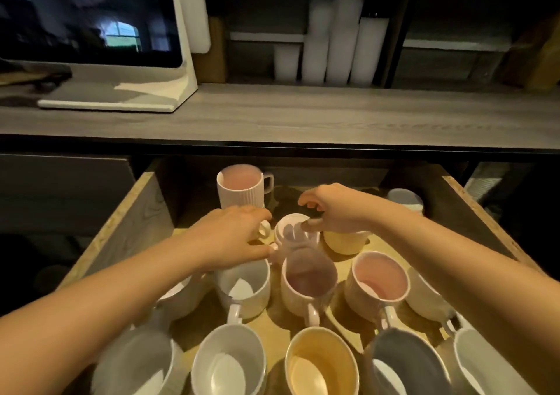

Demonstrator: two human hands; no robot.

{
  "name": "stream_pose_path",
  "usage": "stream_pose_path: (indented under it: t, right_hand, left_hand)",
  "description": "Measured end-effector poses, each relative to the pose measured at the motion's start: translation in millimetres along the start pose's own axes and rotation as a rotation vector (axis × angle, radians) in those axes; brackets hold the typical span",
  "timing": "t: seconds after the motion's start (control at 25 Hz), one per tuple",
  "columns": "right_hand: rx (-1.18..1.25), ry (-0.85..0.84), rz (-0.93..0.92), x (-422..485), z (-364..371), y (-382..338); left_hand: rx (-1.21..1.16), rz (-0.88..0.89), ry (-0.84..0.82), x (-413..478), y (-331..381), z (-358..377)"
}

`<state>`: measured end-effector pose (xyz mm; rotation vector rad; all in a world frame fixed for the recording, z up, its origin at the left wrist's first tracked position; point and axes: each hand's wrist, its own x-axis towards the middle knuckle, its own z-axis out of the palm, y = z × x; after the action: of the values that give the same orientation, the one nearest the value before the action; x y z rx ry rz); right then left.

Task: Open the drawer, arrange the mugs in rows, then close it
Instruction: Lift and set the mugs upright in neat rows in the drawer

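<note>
Tall ribbed cream ceramic mug [239,197]: pink inside. Wide yellow ceramic mug [321,361]. Wide grey ceramic mug [406,360]. Grey wood-grain countertop [303,116].

Setting: café or shop service counter. Evidence: white till-type screen [88,16] on a stand on the wood-grain bench [303,113]; stacks of white disposable cups [339,40] behind; open drawer [133,222] below packed with assorted mugs [321,361].

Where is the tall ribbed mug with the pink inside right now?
In the head view, the tall ribbed mug stands upright at the back of the open drawer, left of centre, just beyond the left hand.
</note>
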<state>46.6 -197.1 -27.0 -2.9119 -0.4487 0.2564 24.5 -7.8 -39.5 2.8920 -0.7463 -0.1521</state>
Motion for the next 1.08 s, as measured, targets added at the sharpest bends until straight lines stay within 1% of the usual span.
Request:
stream_pose_path:
  t: [0.08, 0.2, 0.32, 0.48, 0.68, 0.84, 1.0, 1.08]
  right_hand:
    - [0.085, 0.015, 0.006, 17.7, 0.3, -8.9]
    - [0.139, 0.046, 0.010, 41.0, 0.6, -19.2]
    - [0.214, 0.059, 0.036, 61.3, 3.4, -23.9]
    - [0.315, 0.064, 0.059, 79.0, 5.7, -28.0]
    - [0.355, 0.093, 0.046, 80.3, 11.0, -20.2]
    - [0.338, 0.107, -0.011, 67.7, 15.8, -18.1]
    - [0.353, 0.061, -0.108, 51.5, 17.9, -20.9]
    - [0.357, 0.036, -0.125, 47.1, 16.6, -20.3]
  left_hand:
    - [0.004, -0.111, 0.060, -4.5, -20.3, -3.0]
    - [0.034, -0.294, 0.165, -3.0, -44.7, -1.8]
    - [-0.041, -0.386, 0.201, 7.5, -58.4, 1.3]
    - [-0.289, -0.327, 0.248, 22.9, -66.2, 1.6]
    - [-0.471, -0.322, 0.333, 34.3, -66.6, 4.1]
    - [-0.456, -0.319, 0.364, 44.7, -60.8, 5.8]
    - [-0.443, -0.307, 0.341, 50.8, -52.7, 8.7]
    - [-0.427, -0.304, 0.358, 53.0, -51.0, 8.7]
